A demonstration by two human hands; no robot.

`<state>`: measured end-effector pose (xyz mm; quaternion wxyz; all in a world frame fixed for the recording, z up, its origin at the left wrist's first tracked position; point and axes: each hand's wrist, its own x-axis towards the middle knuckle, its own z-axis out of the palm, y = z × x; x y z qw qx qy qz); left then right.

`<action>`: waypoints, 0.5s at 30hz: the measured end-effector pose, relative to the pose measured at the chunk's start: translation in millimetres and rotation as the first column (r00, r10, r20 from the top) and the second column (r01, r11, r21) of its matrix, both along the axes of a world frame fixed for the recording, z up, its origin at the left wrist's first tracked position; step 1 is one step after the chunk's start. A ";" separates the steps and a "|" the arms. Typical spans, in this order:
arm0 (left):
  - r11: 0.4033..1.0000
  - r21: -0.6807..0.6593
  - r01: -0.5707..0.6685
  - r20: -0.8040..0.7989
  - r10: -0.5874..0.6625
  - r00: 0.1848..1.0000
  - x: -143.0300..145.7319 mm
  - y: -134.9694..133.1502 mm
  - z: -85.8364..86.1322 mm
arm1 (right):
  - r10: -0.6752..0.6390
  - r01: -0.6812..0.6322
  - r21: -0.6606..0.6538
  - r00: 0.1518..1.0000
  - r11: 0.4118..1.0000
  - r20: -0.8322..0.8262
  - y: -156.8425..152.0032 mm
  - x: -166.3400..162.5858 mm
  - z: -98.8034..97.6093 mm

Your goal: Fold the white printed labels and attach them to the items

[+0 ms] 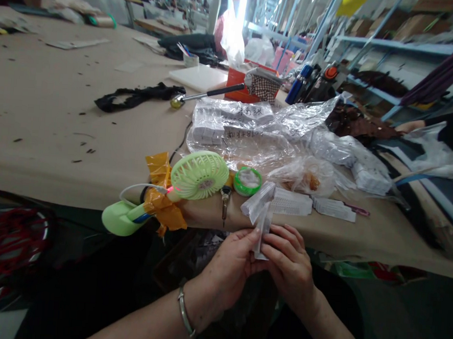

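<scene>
Both hands meet at the table's front edge around a stack of thin white paper labels (pixel 263 230). My left hand (pixel 234 262) has its thumb pressed on the lower left side of the stack. My right hand (pixel 292 263) curls its fingers over the right side; the fingertips partly hide the labels. A fanned bunch of the same white strips (pixel 258 202) touches the held stack just above. Flat rows of printed labels (pixel 291 201) lie to the right. Left of these sit a green round tin (pixel 248 181) with white stuff inside and a pointed tool (pixel 225 205).
A light green fan (pixel 200 175) is fixed to the table edge with orange tape (pixel 163 206). Clear plastic bags (pixel 247 132) of labels lie behind. Farther back are a hammer (pixel 204 95), a black cloth piece (pixel 139 96) and a red box (pixel 235 83). Someone's arm (pixel 411 126) shows at right.
</scene>
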<state>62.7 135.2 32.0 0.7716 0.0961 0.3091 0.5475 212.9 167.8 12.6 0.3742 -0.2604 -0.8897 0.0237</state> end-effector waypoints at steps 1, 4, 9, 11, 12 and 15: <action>1.000 0.008 -0.006 0.006 0.006 1.000 0.9 1.0 0.6 | -0.003 0.003 0.000 1.000 1.000 -0.001 2.1 -0.3 -0.1; 0.998 0.062 0.010 0.009 -0.010 1.000 2.9 2.1 3.6 | -0.020 0.020 0.005 0.999 1.000 -0.025 7.2 -3.5 1.1; 0.999 0.045 -0.021 0.025 0.019 0.999 5.8 3.7 5.1 | -0.048 0.049 0.013 0.997 0.999 -0.062 10.3 -9.1 2.6; 0.999 0.022 -0.037 0.040 0.036 0.999 6.5 5.2 4.9 | -0.028 0.029 0.020 0.999 0.999 -0.043 10.7 -9.2 3.6; 0.999 0.004 -0.049 0.042 0.049 0.998 6.7 6.0 5.1 | -0.012 0.012 0.025 1.000 1.000 -0.024 10.6 -8.7 4.4; 0.995 -0.057 -0.087 0.030 0.089 0.996 7.0 7.7 7.3 | 0.047 -0.047 0.000 0.998 0.999 0.047 9.7 -4.9 8.4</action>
